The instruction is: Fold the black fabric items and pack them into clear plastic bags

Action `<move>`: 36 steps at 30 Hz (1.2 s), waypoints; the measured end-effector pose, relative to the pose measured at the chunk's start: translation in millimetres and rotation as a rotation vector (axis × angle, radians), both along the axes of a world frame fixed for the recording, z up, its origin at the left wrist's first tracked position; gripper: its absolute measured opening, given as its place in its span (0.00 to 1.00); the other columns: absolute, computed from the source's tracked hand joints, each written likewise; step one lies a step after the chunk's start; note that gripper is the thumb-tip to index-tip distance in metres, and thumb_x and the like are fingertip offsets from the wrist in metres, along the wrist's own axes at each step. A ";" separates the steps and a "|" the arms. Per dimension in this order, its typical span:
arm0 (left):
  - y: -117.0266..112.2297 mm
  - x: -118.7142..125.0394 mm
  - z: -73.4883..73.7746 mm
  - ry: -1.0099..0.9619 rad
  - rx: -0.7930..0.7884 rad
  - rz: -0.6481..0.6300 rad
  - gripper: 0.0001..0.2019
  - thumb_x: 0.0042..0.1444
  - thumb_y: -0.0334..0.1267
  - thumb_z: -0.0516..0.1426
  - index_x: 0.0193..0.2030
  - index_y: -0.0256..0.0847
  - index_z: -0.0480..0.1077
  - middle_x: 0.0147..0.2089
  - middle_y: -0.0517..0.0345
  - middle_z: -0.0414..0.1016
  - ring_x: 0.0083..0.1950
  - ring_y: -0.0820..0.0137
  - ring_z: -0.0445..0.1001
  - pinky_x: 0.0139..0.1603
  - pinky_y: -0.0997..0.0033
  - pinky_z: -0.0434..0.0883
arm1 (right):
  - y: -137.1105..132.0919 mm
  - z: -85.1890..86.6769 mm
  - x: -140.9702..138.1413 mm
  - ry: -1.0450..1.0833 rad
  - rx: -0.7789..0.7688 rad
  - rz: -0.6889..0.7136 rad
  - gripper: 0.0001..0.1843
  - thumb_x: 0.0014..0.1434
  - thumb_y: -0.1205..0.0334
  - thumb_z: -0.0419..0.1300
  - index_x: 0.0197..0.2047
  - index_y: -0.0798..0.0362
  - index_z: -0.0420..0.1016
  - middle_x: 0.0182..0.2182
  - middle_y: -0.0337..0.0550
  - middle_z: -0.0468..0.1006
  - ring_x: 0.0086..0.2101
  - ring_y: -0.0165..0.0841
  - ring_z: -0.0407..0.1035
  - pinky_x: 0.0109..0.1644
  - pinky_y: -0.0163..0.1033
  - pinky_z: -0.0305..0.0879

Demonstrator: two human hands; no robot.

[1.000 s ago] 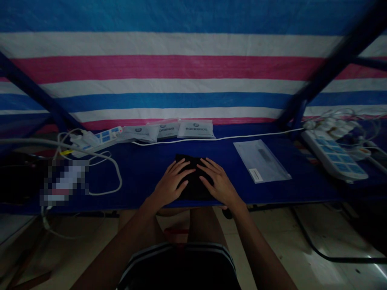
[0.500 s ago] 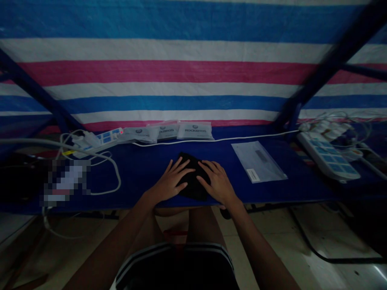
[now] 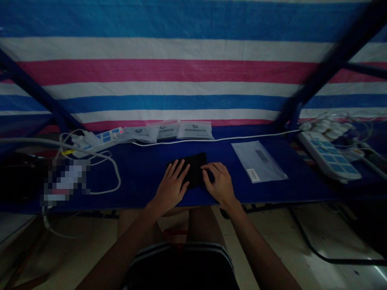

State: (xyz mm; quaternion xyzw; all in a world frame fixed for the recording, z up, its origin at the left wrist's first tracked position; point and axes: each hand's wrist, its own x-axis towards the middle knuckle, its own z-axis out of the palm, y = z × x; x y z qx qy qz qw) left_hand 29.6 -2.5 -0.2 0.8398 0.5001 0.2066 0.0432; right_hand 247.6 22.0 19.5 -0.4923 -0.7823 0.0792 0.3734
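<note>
A folded black cloth (image 3: 196,169) lies on the blue table in front of me. My left hand (image 3: 171,183) rests on its left part, palm down, fingers stretched out. At the cloth's right edge, my right hand (image 3: 219,183) has its fingers curled, with the thumb and fingertips closed on the edge. To the right of that hand lies a flat clear zip bag (image 3: 256,161) with a small white label. Three packets marked ROCKBROS, among them a right-hand packet (image 3: 195,131), lie in a row behind the cloth.
A white power strip (image 3: 105,139) with plugs and cables sits at the left; a larger power strip (image 3: 331,157) with tangled cables is at the right. One white cable (image 3: 242,138) runs across the table's back. Behind hangs a striped tarp (image 3: 193,72) between blue metal posts.
The black cloth has turned and now lies squarer to the table edge. My left hand has shifted slightly left and down; my right hand's spread fingers have curled in at the cloth's right edge.
</note>
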 end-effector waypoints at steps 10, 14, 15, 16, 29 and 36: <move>3.4 -13.1 -2.6 0.025 -0.033 -0.048 0.32 0.73 0.44 0.53 0.80 0.45 0.50 0.82 0.44 0.48 0.83 0.53 0.45 0.79 0.40 0.52 | 23.1 -23.6 -21.8 -0.279 -0.130 0.148 0.32 0.76 0.48 0.49 0.76 0.51 0.59 0.74 0.53 0.62 0.74 0.49 0.50 0.77 0.65 0.45; 4.6 -32.6 1.8 -0.006 -0.082 -0.113 0.36 0.72 0.49 0.55 0.80 0.43 0.47 0.82 0.43 0.48 0.82 0.54 0.46 0.80 0.42 0.52 | 23.4 -26.3 3.5 -0.295 -0.141 0.205 0.37 0.74 0.45 0.53 0.79 0.51 0.53 0.76 0.53 0.57 0.76 0.48 0.45 0.78 0.64 0.45; 5.1 -39.2 3.5 -0.025 -0.094 -0.135 0.37 0.71 0.49 0.56 0.81 0.44 0.47 0.82 0.43 0.50 0.82 0.55 0.48 0.80 0.42 0.53 | 23.3 -24.7 8.9 -0.295 -0.144 0.237 0.39 0.72 0.43 0.56 0.79 0.50 0.52 0.76 0.53 0.57 0.76 0.49 0.45 0.78 0.64 0.45; 5.4 -46.0 5.4 -0.045 -0.106 -0.153 0.38 0.70 0.49 0.57 0.81 0.44 0.47 0.81 0.44 0.51 0.82 0.55 0.49 0.80 0.42 0.53 | 23.1 -22.8 13.3 -0.293 -0.146 0.273 0.42 0.70 0.42 0.59 0.79 0.49 0.52 0.76 0.52 0.57 0.76 0.49 0.45 0.78 0.65 0.46; 3.9 -58.9 9.7 -0.227 -0.148 -0.124 0.36 0.60 0.25 0.52 0.75 0.49 0.61 0.79 0.53 0.59 0.79 0.57 0.57 0.79 0.39 0.57 | 19.1 -18.1 21.5 -0.005 -0.175 0.288 0.24 0.63 0.56 0.69 0.62 0.46 0.78 0.66 0.50 0.74 0.68 0.47 0.64 0.72 0.63 0.62; 1.3 -60.5 14.7 -0.213 -0.169 -0.171 0.27 0.69 0.43 0.58 0.73 0.49 0.64 0.78 0.50 0.61 0.79 0.56 0.58 0.79 0.40 0.56 | 21.0 -16.8 21.6 0.178 -0.186 0.216 0.09 0.68 0.56 0.65 0.38 0.46 0.85 0.53 0.46 0.85 0.56 0.44 0.76 0.65 0.59 0.70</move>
